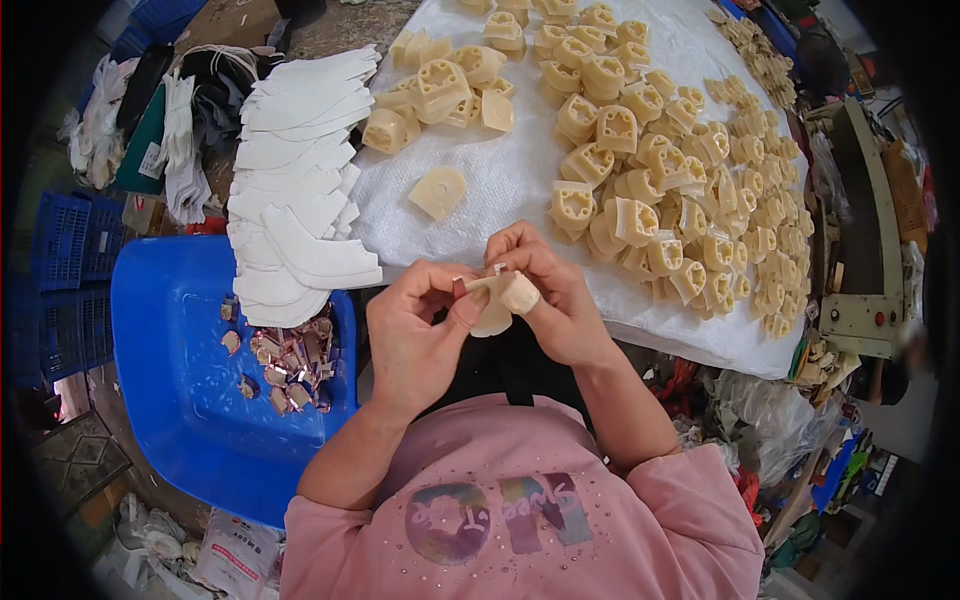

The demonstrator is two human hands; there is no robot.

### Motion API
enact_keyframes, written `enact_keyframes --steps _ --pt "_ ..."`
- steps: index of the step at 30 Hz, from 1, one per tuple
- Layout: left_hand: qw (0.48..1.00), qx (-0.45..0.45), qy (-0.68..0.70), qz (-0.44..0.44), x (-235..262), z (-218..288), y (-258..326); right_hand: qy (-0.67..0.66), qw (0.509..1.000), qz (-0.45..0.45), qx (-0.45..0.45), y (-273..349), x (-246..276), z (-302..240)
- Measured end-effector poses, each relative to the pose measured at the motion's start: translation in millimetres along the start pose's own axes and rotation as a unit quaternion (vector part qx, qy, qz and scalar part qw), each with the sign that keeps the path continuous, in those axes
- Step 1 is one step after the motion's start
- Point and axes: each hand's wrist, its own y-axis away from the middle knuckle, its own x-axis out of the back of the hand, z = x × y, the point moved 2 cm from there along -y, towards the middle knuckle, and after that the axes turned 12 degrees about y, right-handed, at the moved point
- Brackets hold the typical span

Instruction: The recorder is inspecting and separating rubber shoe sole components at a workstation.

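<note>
In front of my chest, both hands are together at the near edge of the white-covered table. My right hand is closed on a cream shoe heel, its thumb against the side. Fingers of my left hand are closed in a pinch on a thin piece with a dark reddish edge, right beside the heel. A pale rounded flap hangs between the two hands; whether it belongs to the heel I cannot tell. The fingers partly hide the contact between the pieces.
Many cream heels cover the right of the white-covered table; a single heel lies nearer me. Overlapping white curved cutouts lie at left. Below them a blue tub holds small shiny pinkish pieces.
</note>
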Motion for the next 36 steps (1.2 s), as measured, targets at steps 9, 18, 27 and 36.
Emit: enact_keyframes --steps 9,18,27,36 --pt "0.990 -0.062 -0.125 -0.012 2.4 1.5 -5.1 0.039 0.999 0.028 0.017 -0.7 4.9 0.1" --pt "0.936 -0.273 -0.205 -0.088 6.4 3.9 -2.0 -0.127 0.969 -0.126 -0.169 -12.6 22.9 -14.1" --pt "0.978 0.066 0.051 -0.189 4.3 -5.5 -1.6 0.168 0.983 -0.056 0.054 -7.9 8.5 -31.5" --pt "0.996 0.011 0.004 -0.091 1.5 -11.0 2.9 0.225 0.960 0.005 0.170 -1.7 -2.7 -6.6"
